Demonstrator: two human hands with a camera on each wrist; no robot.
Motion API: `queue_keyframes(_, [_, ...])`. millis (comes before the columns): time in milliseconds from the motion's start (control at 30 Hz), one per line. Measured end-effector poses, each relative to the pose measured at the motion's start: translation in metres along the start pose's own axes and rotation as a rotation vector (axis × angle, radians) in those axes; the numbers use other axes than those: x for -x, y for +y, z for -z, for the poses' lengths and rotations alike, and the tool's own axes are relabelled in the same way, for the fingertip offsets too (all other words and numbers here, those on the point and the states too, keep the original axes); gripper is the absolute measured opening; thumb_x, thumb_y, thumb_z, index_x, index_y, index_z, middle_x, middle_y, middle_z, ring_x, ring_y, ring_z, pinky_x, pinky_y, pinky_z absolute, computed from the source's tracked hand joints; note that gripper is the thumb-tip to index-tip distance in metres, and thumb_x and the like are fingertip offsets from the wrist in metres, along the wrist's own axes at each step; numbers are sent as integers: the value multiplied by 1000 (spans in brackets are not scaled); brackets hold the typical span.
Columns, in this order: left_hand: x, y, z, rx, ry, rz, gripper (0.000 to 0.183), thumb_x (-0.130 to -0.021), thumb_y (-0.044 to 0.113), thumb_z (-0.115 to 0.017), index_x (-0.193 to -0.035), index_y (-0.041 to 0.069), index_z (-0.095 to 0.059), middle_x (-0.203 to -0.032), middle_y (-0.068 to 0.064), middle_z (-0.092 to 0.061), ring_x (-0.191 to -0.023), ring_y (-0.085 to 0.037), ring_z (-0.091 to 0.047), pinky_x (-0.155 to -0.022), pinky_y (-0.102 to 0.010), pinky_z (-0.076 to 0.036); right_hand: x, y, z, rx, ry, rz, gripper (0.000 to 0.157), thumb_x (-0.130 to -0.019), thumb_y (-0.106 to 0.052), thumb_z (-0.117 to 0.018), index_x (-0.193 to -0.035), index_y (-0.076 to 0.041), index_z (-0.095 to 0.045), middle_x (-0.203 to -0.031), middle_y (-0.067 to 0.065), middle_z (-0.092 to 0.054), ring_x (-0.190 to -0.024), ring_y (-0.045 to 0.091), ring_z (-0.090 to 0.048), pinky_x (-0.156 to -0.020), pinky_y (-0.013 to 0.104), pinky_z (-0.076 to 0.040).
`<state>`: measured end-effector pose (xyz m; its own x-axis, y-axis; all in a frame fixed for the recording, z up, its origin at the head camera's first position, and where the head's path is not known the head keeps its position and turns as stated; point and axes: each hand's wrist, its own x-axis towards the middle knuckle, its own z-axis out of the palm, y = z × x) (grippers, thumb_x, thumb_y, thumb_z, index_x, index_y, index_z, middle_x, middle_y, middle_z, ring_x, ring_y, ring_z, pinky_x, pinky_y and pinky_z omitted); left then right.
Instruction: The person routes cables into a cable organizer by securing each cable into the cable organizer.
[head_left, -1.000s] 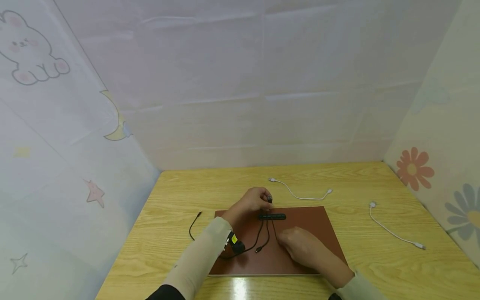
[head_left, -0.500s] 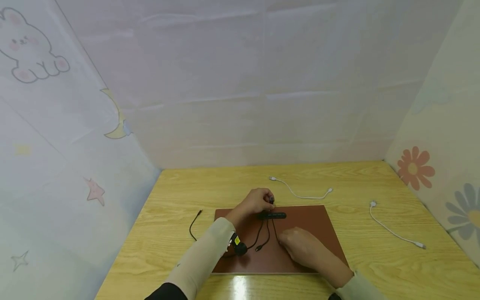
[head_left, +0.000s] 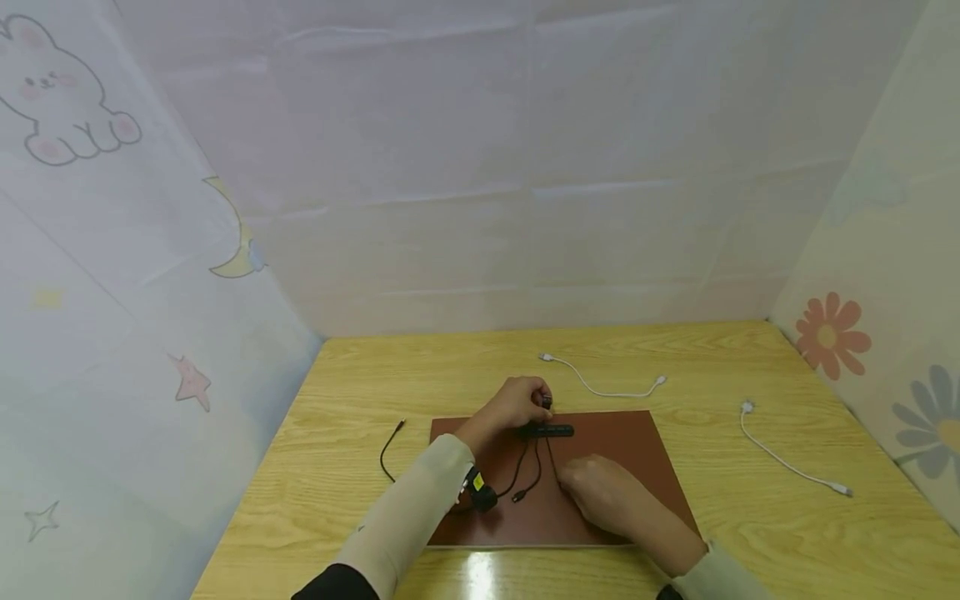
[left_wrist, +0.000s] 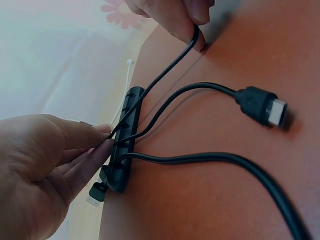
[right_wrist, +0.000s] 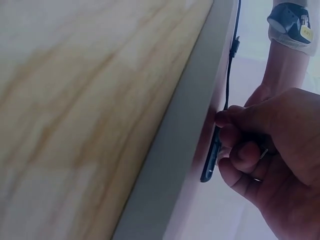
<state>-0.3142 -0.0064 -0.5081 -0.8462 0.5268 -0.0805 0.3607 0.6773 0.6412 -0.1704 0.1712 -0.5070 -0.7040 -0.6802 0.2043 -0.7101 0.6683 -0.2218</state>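
Note:
A black cable organizer (head_left: 557, 431) with several slots lies on a brown board (head_left: 630, 450). My left hand (head_left: 517, 402) is at its far side and pinches a thin black cable (left_wrist: 167, 70) between thumb and fingers. This cable crosses over the organizer (left_wrist: 127, 127) to my right hand (head_left: 600, 492), which grips it on the near side, low over the board. Two more black cables sit in neighbouring slots; one ends in a USB plug (left_wrist: 262, 106) on the board. In the right wrist view, something with a metal glint is mostly hidden inside my curled right fingers (right_wrist: 245, 155).
Beyond the board a white cable (head_left: 600, 394) lies on the wooden table (head_left: 360, 375), and another white cable (head_left: 787, 471) lies to the right. One black cable end (head_left: 400, 425) reaches past the board's left edge. A patterned wall covering (head_left: 480, 250) rises behind.
My left hand has shifted slightly to the right along the organizer's far side, still pinching the cable. The right hand has stayed in place.

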Motion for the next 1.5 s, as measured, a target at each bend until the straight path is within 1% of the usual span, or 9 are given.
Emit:
queue_keyframes(133, [0, 0, -3, -14, -7, -8, 18, -90, 19, -80, -102, 16, -67, -82, 7, -63, -70, -7, -57, -63, -22, -48, 3, -1, 1, -2, 0, -19, 35, -95, -2, -65, -67, -18, -53, -61, -12, -46, -56, -1, -42, -51, 21, -36])
queue_keyframes(233, [0, 1, -3, -40, -15, -11, 18, -90, 19, -80, -102, 16, -67, -83, 7, -63, -72, -7, -57, -65, -22, -48, 2, -3, 1, 19, -4, -20, 37, -95, -1, -65, -66, -19, -52, -61, -11, -45, -56, 0, -41, -52, 21, -36])
queue_keyframes(333, [-1, 4, -3, -78, -26, -27, 17, -91, 19, -79, -103, 17, -67, -85, 7, -62, -74, -7, -56, -67, -23, -48, -1, -6, 2, 51, -12, -9, 38, -94, 0, -65, -64, -19, -51, -60, -10, -44, -55, 1, -41, -54, 24, -39])
queue_keyframes(533, [-3, 10, -3, -161, -45, -64, 16, -92, 19, -78, -103, 17, -67, -83, 6, -61, -74, -7, -56, -67, -22, -48, -3, -12, 3, 154, -38, 0, 36, -90, 2, -70, -64, -19, -54, -60, -8, -47, -56, 7, -50, -61, 32, -50])
queue_keyframes(733, [-3, 15, -3, -195, -27, -37, 17, -91, 19, -79, -104, 16, -68, -82, 6, -61, -74, -7, -57, -68, -23, -49, -4, -17, 2, 251, -25, 14, 31, -84, 1, -76, -65, -16, -58, -60, -5, -50, -56, 11, -52, -60, 33, -49])
queue_keyframes(933, [-3, 18, -6, -226, -19, -11, 19, -91, 21, -78, -107, 16, -69, -82, 7, -62, -74, -6, -58, -70, -22, -50, -4, -20, -1, 300, -10, 38, 29, -83, -1, -78, -65, -15, -60, -60, -4, -50, -55, 11, -50, -57, 30, -45])
queue_keyframes(1067, [-4, 19, -8, -257, -10, -13, 22, -91, 21, -79, -110, 15, -70, -86, 5, -64, -78, -8, -60, -72, -23, -52, -4, -22, -2, 355, 14, 54, 28, -82, -3, -79, -65, -15, -61, -60, -4, -50, -54, 12, -50, -56, 30, -43])
queue_keyframes(1200, [-5, 21, -8, -292, -14, -19, 22, -92, 22, -77, -112, 15, -70, -88, 5, -65, -79, -8, -60, -71, -22, -51, -4, -24, -2, 401, 13, 57, 26, -82, -4, -79, -65, -14, -62, -60, -3, -51, -55, 14, -51, -56, 30, -43])
queue_keyframes(1500, [-7, 22, -11, -266, -5, 9, 21, -92, 22, -78, -111, 15, -71, -93, 3, -70, -81, -9, -64, -69, -22, -52, -3, -28, -7, 431, -10, 35, 23, -82, -5, -79, -68, -13, -64, -63, -2, -54, -58, 14, -55, -59, 30, -44])
